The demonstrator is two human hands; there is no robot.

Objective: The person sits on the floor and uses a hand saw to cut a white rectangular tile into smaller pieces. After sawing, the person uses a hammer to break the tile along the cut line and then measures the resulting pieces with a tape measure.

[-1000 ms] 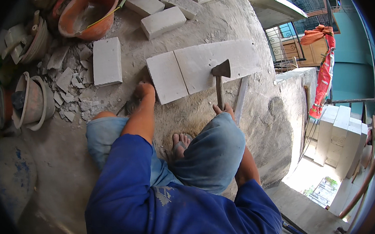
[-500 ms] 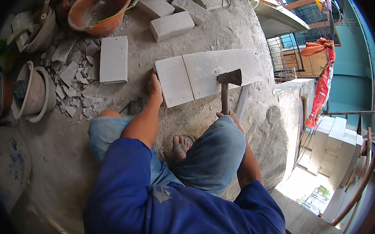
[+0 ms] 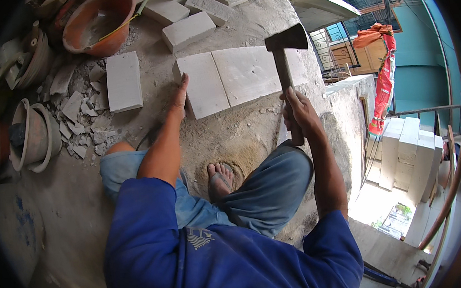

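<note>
A long white lightweight concrete block (image 3: pixel 252 74) lies flat on the floor before me, with a dark straight line across it nearer its left end. I cannot tell whether the line is a groove or a joint. Against the left end rests my left hand (image 3: pixel 179 100), stretched out rather than wrapped round it. My right hand (image 3: pixel 301 113) is closed round the wooden handle of a hatchet (image 3: pixel 287 38). The dark hatchet head is raised above the block's right part and hides some of it.
Broken block rubble (image 3: pixel 83 113) lies left, beside a loose white block (image 3: pixel 124 82). Several blocks (image 3: pixel 189 31) and an orange basin (image 3: pixel 99 25) stand at the back. Stacked buckets (image 3: pixel 34 135) are at far left. The floor drops off on the right past a low wall (image 3: pixel 348 84).
My right hand has lifted the hatchet from low over the block, up and slightly right. My left hand stays at the block's left end. The whole view has shifted a little.
</note>
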